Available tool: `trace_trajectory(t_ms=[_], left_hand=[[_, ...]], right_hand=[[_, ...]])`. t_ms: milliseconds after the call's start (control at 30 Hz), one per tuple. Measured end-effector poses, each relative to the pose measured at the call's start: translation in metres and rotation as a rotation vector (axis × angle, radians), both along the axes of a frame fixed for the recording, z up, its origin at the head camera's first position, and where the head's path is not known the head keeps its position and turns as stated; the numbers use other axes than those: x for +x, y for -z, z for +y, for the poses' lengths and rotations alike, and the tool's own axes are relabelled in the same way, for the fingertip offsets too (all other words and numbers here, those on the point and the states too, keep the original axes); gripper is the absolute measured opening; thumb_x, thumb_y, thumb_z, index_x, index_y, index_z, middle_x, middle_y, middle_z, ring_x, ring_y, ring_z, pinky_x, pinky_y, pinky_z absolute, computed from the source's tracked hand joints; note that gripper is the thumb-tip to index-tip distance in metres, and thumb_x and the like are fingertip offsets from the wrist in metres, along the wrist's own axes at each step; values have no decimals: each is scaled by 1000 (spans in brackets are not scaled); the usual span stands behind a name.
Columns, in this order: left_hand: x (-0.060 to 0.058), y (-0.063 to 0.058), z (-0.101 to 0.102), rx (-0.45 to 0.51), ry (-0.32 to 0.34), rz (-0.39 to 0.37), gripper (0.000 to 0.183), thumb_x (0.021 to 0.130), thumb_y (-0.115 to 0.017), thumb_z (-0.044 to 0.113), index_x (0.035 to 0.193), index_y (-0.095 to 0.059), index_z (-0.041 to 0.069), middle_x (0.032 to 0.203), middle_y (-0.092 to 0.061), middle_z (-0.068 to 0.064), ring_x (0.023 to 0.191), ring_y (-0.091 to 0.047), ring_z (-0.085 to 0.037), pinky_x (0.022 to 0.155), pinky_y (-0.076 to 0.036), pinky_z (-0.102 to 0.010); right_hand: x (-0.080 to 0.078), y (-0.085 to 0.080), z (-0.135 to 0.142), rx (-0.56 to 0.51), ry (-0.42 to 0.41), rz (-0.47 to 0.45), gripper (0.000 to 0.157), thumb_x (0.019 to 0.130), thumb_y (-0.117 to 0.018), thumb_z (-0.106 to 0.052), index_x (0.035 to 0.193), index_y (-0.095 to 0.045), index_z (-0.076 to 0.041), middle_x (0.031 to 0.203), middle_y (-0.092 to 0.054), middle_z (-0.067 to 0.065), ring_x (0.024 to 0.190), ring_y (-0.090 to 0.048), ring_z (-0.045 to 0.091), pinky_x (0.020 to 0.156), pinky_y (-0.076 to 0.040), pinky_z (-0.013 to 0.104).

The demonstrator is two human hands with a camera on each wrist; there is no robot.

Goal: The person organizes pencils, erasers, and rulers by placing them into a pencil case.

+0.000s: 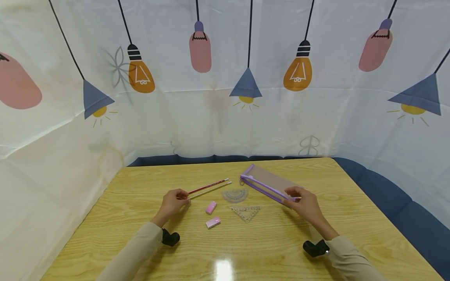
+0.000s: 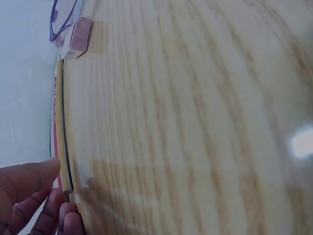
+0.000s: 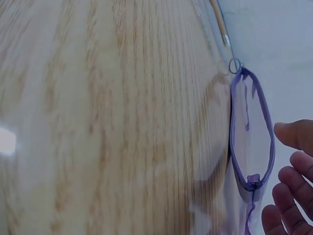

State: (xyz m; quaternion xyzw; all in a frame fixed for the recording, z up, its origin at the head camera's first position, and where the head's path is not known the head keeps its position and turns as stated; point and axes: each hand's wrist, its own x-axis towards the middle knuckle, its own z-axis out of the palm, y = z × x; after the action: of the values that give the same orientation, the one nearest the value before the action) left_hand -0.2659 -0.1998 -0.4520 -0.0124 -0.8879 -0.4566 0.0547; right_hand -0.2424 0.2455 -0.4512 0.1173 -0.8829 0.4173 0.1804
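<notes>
Pencils (image 1: 209, 186) could splay, left hand (image 1: 173, 203) pinching only their ends; right hand (image 1: 306, 203), fingers parted beside pouch (image 1: 272, 179), may nudge it.

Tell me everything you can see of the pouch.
The pouch is long, with a brownish panel, perhaps thin plastic or mesh, and lilac edging. Its mouth gapes open towards the person, and a small ring sits at its far-left end. It lies slantwise on the wood-grained table. The right hand is at its near-right end; firm contact is hard to confirm.
</notes>
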Motion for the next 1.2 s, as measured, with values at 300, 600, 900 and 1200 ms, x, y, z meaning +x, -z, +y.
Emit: trace_trajectory(t_ms=[300, 600, 900, 1200], left_hand=[[-1, -1, 2, -84, -10, 19, 12, 78, -76, -3, 87, -68, -4, 79, -65, -6, 75, -62, -23, 72, -52, -39], [-4, 1, 2, -159, 6, 46, 8, 80, -76, -2, 81, -68, -3, 73, -64, -3, 71, -59, -18, 69, -51, -37], [-7, 2, 3, -180, 6, 54, 6, 80, -75, -2, 80, -69, -2, 71, -63, -1, 69, -58, -17, 66, -50, -35], [-7, 2, 3, -181, 8, 42, 5, 80, -75, -2, 80, -70, -1, 70, -62, -1, 67, -55, -15, 64, -47, -32]], right_hand=[[-2, 2, -1, 29, 11, 16, 30, 76, -82, -7, 101, -69, 4, 95, -69, 15, 84, -65, 30, 71, -55, 39], [-5, 4, 1, 37, 3, 0, 28, 76, -82, -5, 99, -69, 4, 92, -69, 14, 82, -66, 29, 70, -55, 40], [-9, 7, 1, 53, 26, 0, 27, 74, -83, -3, 98, -70, 2, 92, -69, 12, 83, -66, 28, 71, -55, 37], [-10, 8, 2, 64, 40, 15, 21, 74, -83, -4, 92, -73, -2, 88, -71, 10, 78, -67, 26, 68, -55, 36]])
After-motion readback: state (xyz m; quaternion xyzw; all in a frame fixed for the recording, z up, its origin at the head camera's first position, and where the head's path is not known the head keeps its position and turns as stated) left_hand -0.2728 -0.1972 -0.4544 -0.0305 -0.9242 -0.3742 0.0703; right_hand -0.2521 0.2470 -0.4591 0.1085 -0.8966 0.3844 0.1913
